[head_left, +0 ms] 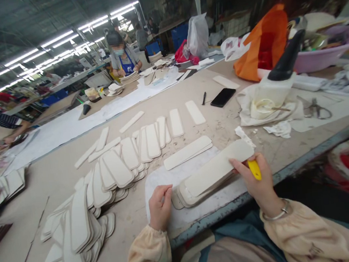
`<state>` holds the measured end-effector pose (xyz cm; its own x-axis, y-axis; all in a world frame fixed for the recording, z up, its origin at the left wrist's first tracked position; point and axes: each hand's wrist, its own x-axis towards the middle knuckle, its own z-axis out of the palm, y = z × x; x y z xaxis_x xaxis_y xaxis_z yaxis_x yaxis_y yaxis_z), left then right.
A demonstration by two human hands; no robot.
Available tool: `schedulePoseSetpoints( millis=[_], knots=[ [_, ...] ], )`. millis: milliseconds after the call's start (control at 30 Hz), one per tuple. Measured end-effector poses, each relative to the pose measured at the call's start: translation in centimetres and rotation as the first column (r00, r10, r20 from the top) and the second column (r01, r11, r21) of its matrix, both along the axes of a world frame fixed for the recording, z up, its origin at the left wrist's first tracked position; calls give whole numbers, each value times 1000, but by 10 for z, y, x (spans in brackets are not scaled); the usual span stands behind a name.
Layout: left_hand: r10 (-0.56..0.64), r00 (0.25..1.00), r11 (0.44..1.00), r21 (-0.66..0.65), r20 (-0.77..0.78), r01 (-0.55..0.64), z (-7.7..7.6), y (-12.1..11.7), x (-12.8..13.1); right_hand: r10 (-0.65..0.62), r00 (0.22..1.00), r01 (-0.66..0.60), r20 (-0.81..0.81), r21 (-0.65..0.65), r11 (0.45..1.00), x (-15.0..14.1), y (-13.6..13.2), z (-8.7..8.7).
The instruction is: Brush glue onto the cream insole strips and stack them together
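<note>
My left hand [159, 206] rests on the table's near edge with fingers curled, its fingertips against the end of a small stack of long cream-white padded strips [212, 172]. My right hand [257, 180] grips the stack's other side with thumb on top, and a yellow tool handle [255, 169] sticks out of its fingers. The stack lies on a white sheet [167, 178]. Another pair of strips [187, 152] lies just beyond it.
Several more strips [116, 171] fan out overlapping to the left. A black phone [222, 97], a pen [204, 98], a glue container with a black nozzle [277, 81], scissors [315, 110], an orange bag [262, 45] and a pink basin [332, 48] sit far right. Other people work at tables behind.
</note>
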<state>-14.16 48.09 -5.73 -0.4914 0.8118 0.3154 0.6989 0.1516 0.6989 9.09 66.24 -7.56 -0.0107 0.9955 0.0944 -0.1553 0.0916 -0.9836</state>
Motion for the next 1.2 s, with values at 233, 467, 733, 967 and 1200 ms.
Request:
schedulePoseSetpoints(
  millis=[233, 467, 733, 967, 1200],
  knots=[
    [-78, 991, 994, 63, -108, 85, -6, -8, 11, 8, 995, -9, 104, 7, 1000, -4, -7, -4],
    [-158, 967, 978, 103, -202, 181, -7, -10, 14, 18, 977, -21, 212, 10, 1000, -4, -9, -9],
    [-262, 929, 951, 96, -261, 295, -15, -10, 16, -24, 951, -1, 310, 83, 997, 1, -7, -18],
    [-331, 894, 929, 60, -304, 364, -16, -10, 14, -52, 929, 5, 365, 131, 991, 1, -8, -19],
    [-354, 873, 921, 36, -334, 387, -14, -9, 14, -88, 899, 22, 428, 157, 987, 2, -6, -16]
  ],
)
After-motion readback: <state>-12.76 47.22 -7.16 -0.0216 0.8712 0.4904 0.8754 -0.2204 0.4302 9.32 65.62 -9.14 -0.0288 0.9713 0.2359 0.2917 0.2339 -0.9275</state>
